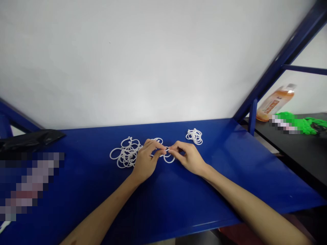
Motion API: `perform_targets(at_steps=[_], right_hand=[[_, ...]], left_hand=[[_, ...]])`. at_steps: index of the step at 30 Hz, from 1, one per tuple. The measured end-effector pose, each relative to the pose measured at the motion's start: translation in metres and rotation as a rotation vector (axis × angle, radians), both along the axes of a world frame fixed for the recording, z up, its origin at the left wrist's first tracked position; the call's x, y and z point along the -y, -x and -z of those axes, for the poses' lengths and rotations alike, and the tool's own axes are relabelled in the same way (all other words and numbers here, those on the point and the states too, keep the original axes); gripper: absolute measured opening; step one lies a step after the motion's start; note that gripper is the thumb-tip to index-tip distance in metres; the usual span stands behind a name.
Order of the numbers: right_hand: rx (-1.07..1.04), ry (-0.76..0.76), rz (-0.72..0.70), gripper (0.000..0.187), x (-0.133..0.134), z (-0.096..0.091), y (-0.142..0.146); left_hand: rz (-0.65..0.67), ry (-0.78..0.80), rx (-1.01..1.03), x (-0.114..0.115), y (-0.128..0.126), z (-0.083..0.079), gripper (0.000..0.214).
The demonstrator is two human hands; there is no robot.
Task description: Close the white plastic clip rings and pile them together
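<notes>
My left hand and my right hand meet at the middle of the blue table, thumb and forefinger of each pinched together. Between their fingertips is a thin white loop, hanging just below the pinch; its fine detail is too small to make out. A tangled pile of similar white loops, some with small knobs, lies beside and partly behind my left hand. Beyond my right hand sits a smaller bunch of white loops.
A black plastic bag lies at the left, near a blurred-out item. A white wall rises behind the table. Past the blue frame on the right, a dark surface holds an orange bottle and green netting.
</notes>
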State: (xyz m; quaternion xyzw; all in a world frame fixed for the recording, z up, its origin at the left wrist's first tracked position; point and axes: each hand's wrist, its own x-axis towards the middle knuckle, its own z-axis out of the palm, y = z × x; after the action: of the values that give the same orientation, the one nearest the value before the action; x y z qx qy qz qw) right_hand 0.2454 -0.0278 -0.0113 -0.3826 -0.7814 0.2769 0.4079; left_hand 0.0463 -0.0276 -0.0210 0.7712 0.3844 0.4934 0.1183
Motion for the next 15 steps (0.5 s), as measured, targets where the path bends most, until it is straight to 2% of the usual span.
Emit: perform_targets(at_steps=[8, 15], right_hand=[[0.032, -0.003, -0.076, 0.015, 0.0034, -0.0020, 0.0006], [0.078, -0.124, -0.195, 0.016, 0.0048, -0.0056, -0.0038]], left_hand=[[0.006, -0.155, 0.012, 0.0049, -0.0029, 0.0050, 0.013], [0.050, -0.146, 0.020, 0.0065, -0.0013, 0.0055, 0.016]])
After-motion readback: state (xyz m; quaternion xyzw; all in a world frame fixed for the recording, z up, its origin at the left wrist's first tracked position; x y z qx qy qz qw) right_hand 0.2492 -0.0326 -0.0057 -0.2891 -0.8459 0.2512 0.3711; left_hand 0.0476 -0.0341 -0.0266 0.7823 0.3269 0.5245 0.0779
